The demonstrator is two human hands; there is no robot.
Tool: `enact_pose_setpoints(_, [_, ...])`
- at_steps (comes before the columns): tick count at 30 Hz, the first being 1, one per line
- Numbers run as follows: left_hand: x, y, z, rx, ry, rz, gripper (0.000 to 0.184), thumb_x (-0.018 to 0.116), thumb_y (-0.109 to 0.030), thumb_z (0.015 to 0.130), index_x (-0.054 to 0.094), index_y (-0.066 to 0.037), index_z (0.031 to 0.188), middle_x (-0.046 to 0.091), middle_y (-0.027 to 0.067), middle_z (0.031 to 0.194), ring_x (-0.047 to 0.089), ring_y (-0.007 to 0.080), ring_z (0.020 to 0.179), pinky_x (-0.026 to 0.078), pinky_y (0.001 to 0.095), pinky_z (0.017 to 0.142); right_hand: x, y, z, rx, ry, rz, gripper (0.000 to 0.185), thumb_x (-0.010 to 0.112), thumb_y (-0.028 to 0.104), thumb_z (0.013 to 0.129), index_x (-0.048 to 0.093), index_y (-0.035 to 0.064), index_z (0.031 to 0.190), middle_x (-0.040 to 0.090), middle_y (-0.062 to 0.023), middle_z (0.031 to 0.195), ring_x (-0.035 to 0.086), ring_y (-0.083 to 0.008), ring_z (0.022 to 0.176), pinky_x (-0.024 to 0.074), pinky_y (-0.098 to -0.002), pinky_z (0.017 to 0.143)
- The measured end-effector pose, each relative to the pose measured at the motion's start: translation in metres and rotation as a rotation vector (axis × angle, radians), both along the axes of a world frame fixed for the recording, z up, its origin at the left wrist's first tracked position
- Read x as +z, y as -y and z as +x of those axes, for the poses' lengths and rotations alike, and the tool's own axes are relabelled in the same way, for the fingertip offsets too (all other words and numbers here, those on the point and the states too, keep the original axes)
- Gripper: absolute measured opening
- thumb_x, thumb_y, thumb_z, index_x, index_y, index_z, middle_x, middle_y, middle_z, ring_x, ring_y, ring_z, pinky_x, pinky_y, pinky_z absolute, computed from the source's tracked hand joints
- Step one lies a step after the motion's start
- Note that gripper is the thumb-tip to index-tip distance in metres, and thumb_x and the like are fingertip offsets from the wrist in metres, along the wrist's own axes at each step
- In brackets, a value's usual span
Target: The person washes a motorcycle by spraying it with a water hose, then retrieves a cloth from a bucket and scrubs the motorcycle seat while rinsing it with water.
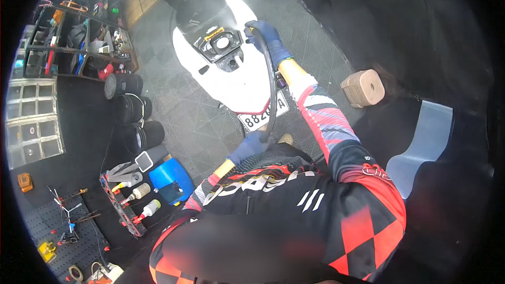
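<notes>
A white scooter (231, 81) stands in front of me, its rear with the number plate (263, 114) towards me. The seat area is open, showing a round white cap (222, 42) and a yellow label. My right hand (267, 38), in a blue glove, is closed around the upper end of a black hose (273, 81) at the scooter's right side panel. Close to my waist, my left hand (248, 147), also blue-gloved, grips the lower part of the same hose. The hose curves down over the plate between both hands. Its tip is hard to make out.
To the left stand a tool rack (79, 42), several black buckets (138, 108) and a blue container (171, 180) beside a bottle holder (122, 202). A beige stool (364, 88) and a bluish translucent sheet (423, 147) are on the right. Haze hangs over the scooter's front.
</notes>
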State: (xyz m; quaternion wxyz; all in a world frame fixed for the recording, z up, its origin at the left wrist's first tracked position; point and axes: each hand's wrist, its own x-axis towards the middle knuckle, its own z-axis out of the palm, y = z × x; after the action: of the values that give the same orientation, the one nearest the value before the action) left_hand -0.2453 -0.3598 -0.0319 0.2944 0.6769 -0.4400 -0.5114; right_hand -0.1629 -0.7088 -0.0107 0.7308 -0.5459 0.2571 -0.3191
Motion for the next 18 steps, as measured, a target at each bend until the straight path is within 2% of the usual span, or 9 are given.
enact_pose_setpoints(1, [0.007,0.004,0.004,0.008,-0.005,-0.007,0.025,0.057,-0.021,0.095,0.069,-0.005,0.109,0.07,0.0142,0.086,0.066,0.0188,0.077,0.051,0.0339,0.074,0.013,0.006,0.003,0.085,-0.01,0.467,0.019,0.064,0.016,0.084,0.069,0.0116,0.102,0.066,-0.0134,0.076,0.066,-0.0295,0.066,0.0533,-0.0378,0.064])
enact_pose_setpoints(2, [0.015,0.007,0.01,0.026,0.009,0.016,0.029,0.057,-0.029,0.094,0.068,-0.005,0.104,0.069,0.0141,0.08,0.067,0.0224,0.074,0.051,0.0358,0.071,0.022,0.004,-0.001,0.118,-0.107,0.089,0.024,0.066,0.024,0.082,0.071,0.0124,0.102,0.068,-0.0131,0.079,0.067,-0.0284,0.071,0.0536,-0.0356,0.069])
enact_pose_setpoints(3, [0.027,0.013,0.016,0.043,0.023,0.04,0.035,0.057,-0.037,0.094,0.068,-0.004,0.1,0.068,0.0139,0.074,0.067,0.026,0.071,0.051,0.0377,0.068,0.022,0.01,0.004,0.124,-0.111,0.081,0.024,0.066,0.024,0.082,0.071,0.0124,0.102,0.068,-0.0131,0.079,0.067,-0.0284,0.071,0.0536,-0.0356,0.069])
enact_pose_setpoints(5, [0.043,0.024,0.027,0.068,0.005,0.049,0.037,0.057,-0.039,0.094,0.068,-0.005,0.098,0.067,0.013,0.071,0.068,0.0253,0.069,0.051,0.0373,0.066,0.005,0.033,0.025,-0.132,-0.352,-0.723,0.024,0.064,0.021,0.083,0.07,0.0075,0.102,0.067,-0.008,0.076,0.064,-0.0175,0.067,0.0528,-0.0298,0.066])
enact_pose_setpoints(7, [0.054,0.031,0.037,0.089,-0.011,0.06,0.038,0.057,-0.041,0.094,0.069,-0.005,0.096,0.067,0.012,0.068,0.068,0.0247,0.067,0.05,0.037,0.064,0.012,0.048,0.042,-0.149,-0.269,-0.693,0.024,0.06,0.02,0.086,0.071,0.0056,0.102,0.069,-0.009,0.079,0.065,-0.0178,0.07,0.053,-0.0298,0.068])
enact_pose_setpoints(10, [0.079,0.044,0.054,0.126,0.061,-0.098,0.042,0.056,-0.04,0.094,0.07,-0.001,0.101,0.068,0.0141,0.075,0.069,0.0232,0.072,0.052,0.0361,0.067,0.04,0.058,0.057,-0.309,-0.173,-0.627,0.024,0.063,0.03,0.084,0.069,0.0074,0.088,0.07,-0.0163,0.088,0.068,-0.0316,0.08,0.0527,-0.0391,0.072])
enact_pose_setpoints(11, [0.094,0.05,0.061,0.128,0.062,-0.104,0.042,0.056,-0.04,0.094,0.07,-0.001,0.101,0.068,0.0141,0.075,0.069,0.0232,0.072,0.052,0.0361,0.067,0.048,0.065,0.062,-0.308,-0.171,-0.633,0.024,0.063,0.03,0.084,0.069,0.0074,0.088,0.07,-0.0163,0.088,0.068,-0.0316,0.08,0.0527,-0.0391,0.072])
enact_pose_setpoints(13, [0.115,0.059,0.073,0.118,-0.007,-0.111,0.039,0.054,-0.036,0.095,0.07,-0.003,0.105,0.069,0.0151,0.081,0.069,0.0224,0.076,0.052,0.0351,0.071,0.063,0.078,0.069,-0.276,-0.384,-0.992,0.031,0.066,0.033,0.086,0.07,0.0052,0.101,0.07,-0.0165,0.094,0.068,-0.0308,0.084,0.0528,-0.0348,0.076])
enact_pose_setpoints(18, [0.129,0.075,0.086,0.139,-0.021,-0.055,0.035,0.052,-0.034,0.095,0.071,-0.006,0.106,0.069,0.0142,0.082,0.068,0.0212,0.077,0.052,0.0341,0.074,0.088,0.092,0.074,-0.35,-0.315,-1.081,0.027,0.067,0.029,0.087,0.07,0.0053,0.101,0.07,-0.0106,0.084,0.066,-0.0199,0.075,0.0515,-0.0304,0.071])
